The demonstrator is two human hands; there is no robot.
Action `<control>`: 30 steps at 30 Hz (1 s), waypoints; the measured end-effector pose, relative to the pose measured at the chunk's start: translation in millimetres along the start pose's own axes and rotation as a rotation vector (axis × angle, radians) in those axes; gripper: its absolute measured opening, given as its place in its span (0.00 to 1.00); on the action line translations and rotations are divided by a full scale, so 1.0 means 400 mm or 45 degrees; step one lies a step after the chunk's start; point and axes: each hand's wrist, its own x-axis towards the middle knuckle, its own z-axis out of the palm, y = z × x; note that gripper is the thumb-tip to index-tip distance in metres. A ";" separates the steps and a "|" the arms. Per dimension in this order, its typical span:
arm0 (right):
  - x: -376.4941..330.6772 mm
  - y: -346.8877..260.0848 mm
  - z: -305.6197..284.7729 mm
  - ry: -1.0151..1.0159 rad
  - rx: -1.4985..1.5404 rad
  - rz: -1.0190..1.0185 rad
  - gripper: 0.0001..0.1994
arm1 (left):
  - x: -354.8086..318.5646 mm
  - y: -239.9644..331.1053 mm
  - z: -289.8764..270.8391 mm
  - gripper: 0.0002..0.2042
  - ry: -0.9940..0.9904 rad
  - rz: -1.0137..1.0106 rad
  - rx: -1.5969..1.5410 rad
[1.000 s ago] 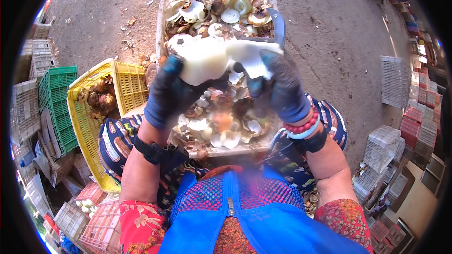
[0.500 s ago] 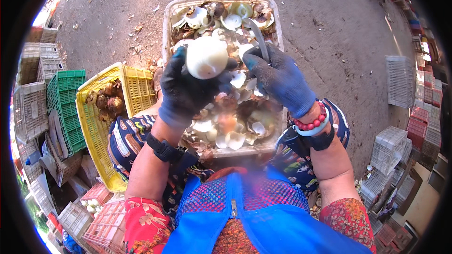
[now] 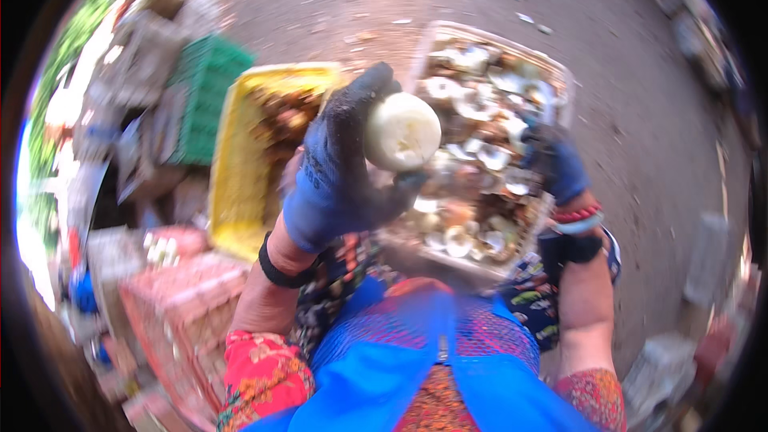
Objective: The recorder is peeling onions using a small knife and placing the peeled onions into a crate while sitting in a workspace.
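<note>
Motion blur, glare at left rim

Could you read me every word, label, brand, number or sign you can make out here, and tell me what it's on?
None can be read.
Glove on the left hand: small dark marks near the wrist, too blurred to read.
Pale round vegetable: brownish patches, no lettering visible.
Yellow crate and green crate: no lettering I can make out.

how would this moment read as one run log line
left hand: holds pale round bulb | right hand: at right side of peelings tub, grip blurred | yellow crate: brown produce inside, left of tub
</note>
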 end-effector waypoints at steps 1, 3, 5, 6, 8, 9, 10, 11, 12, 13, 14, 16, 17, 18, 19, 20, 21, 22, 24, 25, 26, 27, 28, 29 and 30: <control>0.012 0.010 -0.042 -0.053 0.004 0.023 0.17 | -0.019 0.004 -0.061 0.39 0.136 0.082 0.221; 0.049 0.024 -0.105 -0.212 -0.403 -0.142 0.22 | -0.098 0.010 -0.207 0.36 0.329 -0.064 0.638; 0.042 -0.008 -0.021 0.006 -0.222 0.062 0.17 | -0.196 0.042 -0.372 0.34 0.607 -0.206 1.049; 0.024 -0.024 -0.013 0.093 -0.395 0.036 0.17 | -0.247 0.057 -0.445 0.32 0.738 -0.226 1.218; 0.040 -0.020 0.026 0.074 -0.400 0.115 0.17 | -0.400 0.095 -0.603 0.31 0.825 -0.557 1.618; 0.043 -0.031 0.044 0.044 -0.413 0.168 0.15 | -0.472 0.121 -0.668 0.31 0.840 -0.697 1.724; 0.025 -0.030 0.108 0.117 -0.435 0.097 0.12 | -0.542 0.145 -0.722 0.30 0.849 -0.838 1.831; 0.026 -0.048 0.115 0.105 -0.477 0.185 0.12 | -0.598 0.161 -0.770 0.30 0.874 -0.852 1.852; 0.041 -0.047 0.107 0.085 -0.516 0.289 0.14 | -0.654 0.180 -0.816 0.31 0.914 -1.166 1.784; 0.064 -0.031 0.092 0.051 -0.519 0.293 0.14 | -0.717 0.189 -0.865 0.32 0.953 -1.473 1.689; 0.100 0.011 0.083 0.040 -0.468 0.310 0.15 | -0.815 0.203 -0.934 0.25 1.198 -1.357 1.565; 0.110 0.032 0.089 0.068 -0.435 0.311 0.17 | -0.792 0.222 -0.928 0.16 1.797 -1.227 0.521; 0.097 0.029 0.114 0.096 -0.444 0.326 0.17 | -0.776 0.234 -0.922 0.16 1.811 -1.223 0.527; 0.090 0.025 0.125 0.133 -0.455 0.337 0.18 | -0.759 0.231 -0.908 0.13 1.792 -1.200 0.611; 0.090 0.027 0.125 0.129 -0.445 0.352 0.18 | -0.747 0.227 -0.898 0.10 1.771 -1.175 0.694; 0.088 0.028 0.125 0.125 -0.433 0.366 0.18 | -0.737 0.228 -0.894 0.10 1.782 -1.170 0.691; 0.086 0.026 0.131 0.116 -0.418 0.390 0.17 | -0.730 0.228 -0.892 0.10 1.700 -1.207 0.694; 0.083 0.025 0.137 0.108 -0.403 0.414 0.17 | -0.730 0.225 -0.895 0.10 1.616 -1.243 0.695; 0.122 0.050 0.095 0.194 -0.291 0.403 0.11 | -0.764 0.231 -0.940 0.09 1.613 -1.239 0.726; 0.153 0.062 0.049 0.175 -0.226 0.431 0.08 | -0.797 0.223 -0.973 0.10 1.449 -1.367 0.526; 0.176 0.063 0.002 0.161 -0.164 0.458 0.06 | -0.815 0.202 -0.993 0.10 1.273 -1.482 0.318; 0.186 0.045 -0.016 0.158 -0.242 0.442 0.06 | -0.803 0.182 -0.992 0.13 1.070 -1.706 0.417; 0.202 0.033 -0.074 0.094 -0.124 0.371 0.08 | -0.805 0.163 -0.984 0.16 0.872 -1.891 0.486; 0.180 0.012 -0.072 0.127 -0.179 0.344 0.08 | -0.793 0.122 -0.977 0.19 0.567 -2.003 0.591; 0.153 -0.022 -0.055 0.153 -0.231 0.319 0.08 | -0.792 0.092 -0.976 0.23 0.260 -2.097 0.696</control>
